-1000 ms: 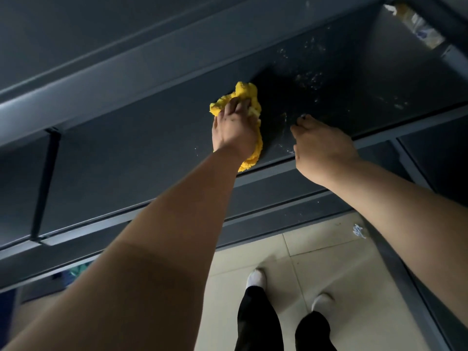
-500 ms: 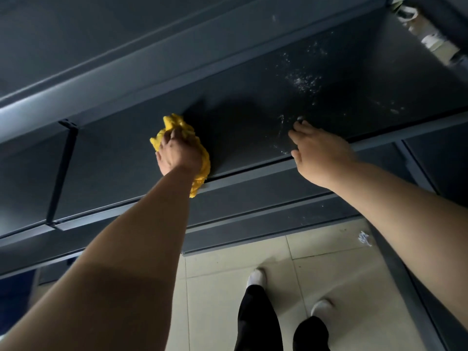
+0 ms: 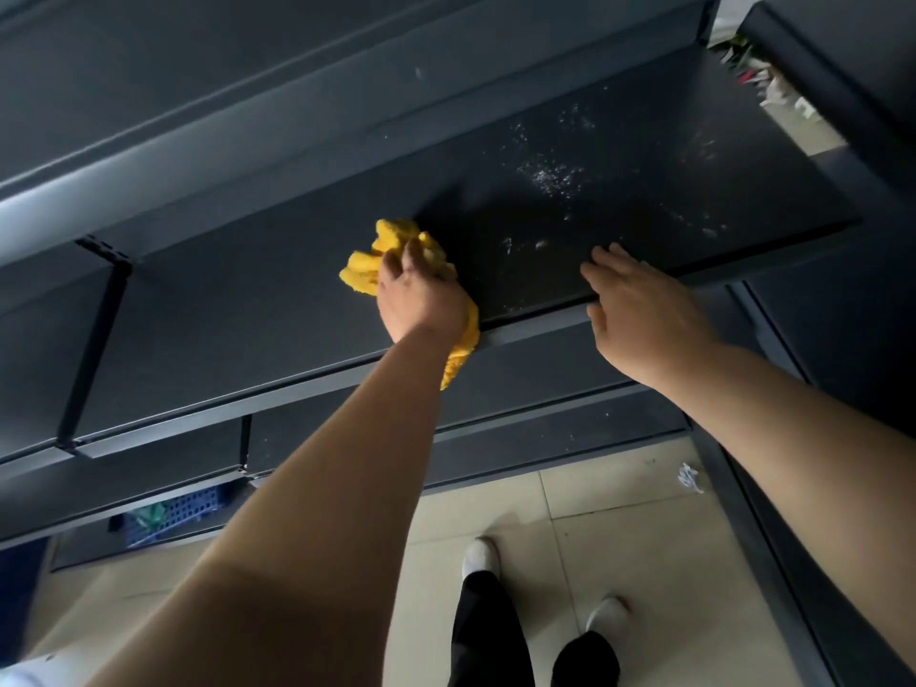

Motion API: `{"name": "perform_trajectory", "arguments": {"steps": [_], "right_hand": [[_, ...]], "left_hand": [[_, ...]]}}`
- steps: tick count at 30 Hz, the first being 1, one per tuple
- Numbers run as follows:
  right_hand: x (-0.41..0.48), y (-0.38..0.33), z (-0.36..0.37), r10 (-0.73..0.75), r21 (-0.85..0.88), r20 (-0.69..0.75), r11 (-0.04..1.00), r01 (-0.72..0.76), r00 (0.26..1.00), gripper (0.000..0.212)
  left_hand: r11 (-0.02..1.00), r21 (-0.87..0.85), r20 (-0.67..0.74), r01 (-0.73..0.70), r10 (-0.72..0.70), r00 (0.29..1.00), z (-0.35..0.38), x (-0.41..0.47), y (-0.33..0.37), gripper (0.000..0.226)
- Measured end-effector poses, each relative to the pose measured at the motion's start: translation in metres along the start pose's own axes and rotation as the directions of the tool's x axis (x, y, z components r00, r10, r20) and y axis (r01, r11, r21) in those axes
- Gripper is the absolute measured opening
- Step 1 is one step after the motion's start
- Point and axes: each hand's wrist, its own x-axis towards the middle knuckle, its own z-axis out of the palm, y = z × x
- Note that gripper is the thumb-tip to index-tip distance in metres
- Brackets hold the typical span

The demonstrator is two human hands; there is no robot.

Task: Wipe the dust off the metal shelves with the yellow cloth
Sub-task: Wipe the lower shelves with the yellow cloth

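Observation:
A dark grey metal shelf (image 3: 248, 300) runs across the view at chest height. My left hand (image 3: 421, 295) grips a crumpled yellow cloth (image 3: 364, 272) and presses it on the shelf near the front edge; a tail of cloth hangs over the lip. My right hand (image 3: 639, 309) rests flat on the shelf's front edge to the right, fingers straight. White dust specks (image 3: 550, 176) lie on the shelf behind and right of the cloth.
Another shelf level (image 3: 198, 116) sits above and one (image 3: 495, 389) below. A black upright bracket (image 3: 94, 339) stands at left. A blue crate (image 3: 173, 513) lies low at left. My feet (image 3: 478, 557) stand on beige floor tiles with a paper scrap (image 3: 690, 478).
My left hand swept the cloth left along the shelf, then came back toward the middle. My right hand stayed on the front edge and its fingers straightened.

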Motion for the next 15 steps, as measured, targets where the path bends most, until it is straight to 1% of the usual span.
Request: {"name": "perform_trajectory", "arguments": {"steps": [4,8,11,13,15], "right_hand": [[-0.006,0.007,-0.002,0.009,0.027,-0.003,1.000,-0.009,1.000,0.042],[-0.009,0.010,-0.006,0.011,0.047,0.039,0.999,-0.013,0.999,0.047],[-0.006,0.008,-0.010,0.029,0.045,0.075,0.998,-0.033,0.997,0.049],[-0.003,0.006,-0.013,0.051,0.019,0.105,0.998,-0.053,0.993,0.051],[-0.002,0.002,-0.014,0.084,-0.004,0.141,0.996,-0.084,0.986,0.053]], "left_hand": [[0.995,-0.035,0.061,-0.097,0.099,0.993,0.017,-0.015,0.030,0.052],[0.986,-0.062,0.114,-0.152,0.158,0.981,0.023,-0.028,0.047,0.047],[0.974,-0.127,0.136,-0.189,0.206,0.969,0.021,-0.033,0.051,0.044],[0.964,-0.214,0.175,-0.157,0.196,0.965,0.016,-0.033,0.055,0.040],[0.934,-0.356,0.261,-0.026,0.126,0.957,0.008,-0.030,0.059,0.036]]}}
